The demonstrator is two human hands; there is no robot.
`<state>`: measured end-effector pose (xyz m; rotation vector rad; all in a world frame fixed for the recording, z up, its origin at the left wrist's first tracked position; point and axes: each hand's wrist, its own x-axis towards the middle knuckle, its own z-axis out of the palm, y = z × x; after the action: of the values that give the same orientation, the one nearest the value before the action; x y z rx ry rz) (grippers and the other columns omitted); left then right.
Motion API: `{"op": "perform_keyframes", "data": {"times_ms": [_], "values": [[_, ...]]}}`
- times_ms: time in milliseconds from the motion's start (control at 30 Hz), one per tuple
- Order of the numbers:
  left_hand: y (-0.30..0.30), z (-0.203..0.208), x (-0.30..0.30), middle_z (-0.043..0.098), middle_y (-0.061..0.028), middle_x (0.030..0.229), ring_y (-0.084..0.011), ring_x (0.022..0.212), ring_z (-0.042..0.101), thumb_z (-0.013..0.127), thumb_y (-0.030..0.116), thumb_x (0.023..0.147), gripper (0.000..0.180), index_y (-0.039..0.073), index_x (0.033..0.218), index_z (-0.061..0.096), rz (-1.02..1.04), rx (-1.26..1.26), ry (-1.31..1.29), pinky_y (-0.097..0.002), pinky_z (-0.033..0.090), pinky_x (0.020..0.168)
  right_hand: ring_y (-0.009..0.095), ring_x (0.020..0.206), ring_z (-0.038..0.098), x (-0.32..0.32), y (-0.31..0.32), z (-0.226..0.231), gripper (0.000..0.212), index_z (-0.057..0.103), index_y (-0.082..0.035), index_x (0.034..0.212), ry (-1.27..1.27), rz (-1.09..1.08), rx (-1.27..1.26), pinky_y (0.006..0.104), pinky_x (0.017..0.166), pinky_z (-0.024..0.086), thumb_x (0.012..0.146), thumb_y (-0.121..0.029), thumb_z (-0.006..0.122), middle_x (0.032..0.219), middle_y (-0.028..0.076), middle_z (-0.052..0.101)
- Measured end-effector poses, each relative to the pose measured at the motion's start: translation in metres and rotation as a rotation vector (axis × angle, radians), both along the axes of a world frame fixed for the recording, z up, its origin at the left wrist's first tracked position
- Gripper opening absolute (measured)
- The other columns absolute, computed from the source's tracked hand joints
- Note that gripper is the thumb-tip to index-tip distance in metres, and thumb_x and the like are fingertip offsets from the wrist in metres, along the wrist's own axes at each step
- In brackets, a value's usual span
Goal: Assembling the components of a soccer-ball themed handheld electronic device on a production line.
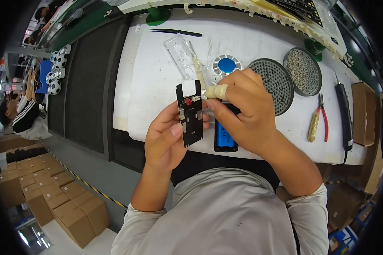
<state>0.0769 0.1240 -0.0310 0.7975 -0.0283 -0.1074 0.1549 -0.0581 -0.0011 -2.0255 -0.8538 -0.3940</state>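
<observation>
Upright in my left hand, between thumb and fingers, is a black circuit board with two prongs at its top and a small red part. My right hand, with beige wraps on its fingertips, pinches close to the board's upper right edge. A tiny whitish bit shows there, but what the fingers hold is too small to make out. Below the right hand lies a blue cylindrical pack in a black housing, partly hidden by that hand. A thin tool with a beige wrapped grip lies just beyond the board.
Beyond my hands are a clear plastic tray, black tweezers and a white round dispenser with a blue centre. Rightward stand two round dishes of small parts, pliers and an electric screwdriver. A dark conveyor runs left.
</observation>
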Motion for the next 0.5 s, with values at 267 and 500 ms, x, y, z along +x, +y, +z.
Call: {"op": "perform_keyframes", "data": {"times_ms": [267, 500], "values": [[-0.005, 0.0018, -0.002, 0.053, -0.027, 0.126, -0.0321, 0.114, 0.057, 0.054, 0.011, 0.092, 0.052, -0.014, 0.135, 0.038, 0.059, 0.261, -0.139, -0.0451, 0.041, 0.102, 0.022, 0.081, 0.053, -0.0034, 0.0001, 0.0003, 0.014, 0.067, -0.007, 0.086, 0.024, 0.01, 0.008, 0.0336, 0.074, 0.037, 0.072, -0.004, 0.069, 0.086, 0.004, 0.062], [-0.0009, -0.0058, -0.002, 0.051, -0.0263, 0.129, -0.0317, 0.119, 0.053, 0.053, 0.013, 0.094, 0.047, -0.012, 0.133, 0.043, 0.122, 0.505, -0.295, -0.042, 0.039, 0.102, 0.023, 0.083, 0.053, -0.0041, -0.0003, 0.0016, 0.016, 0.066, -0.008, 0.085, 0.04, 0.019, -0.03, 0.0339, 0.075, 0.036, 0.07, -0.005, 0.069, 0.088, 0.003, 0.062]]}}
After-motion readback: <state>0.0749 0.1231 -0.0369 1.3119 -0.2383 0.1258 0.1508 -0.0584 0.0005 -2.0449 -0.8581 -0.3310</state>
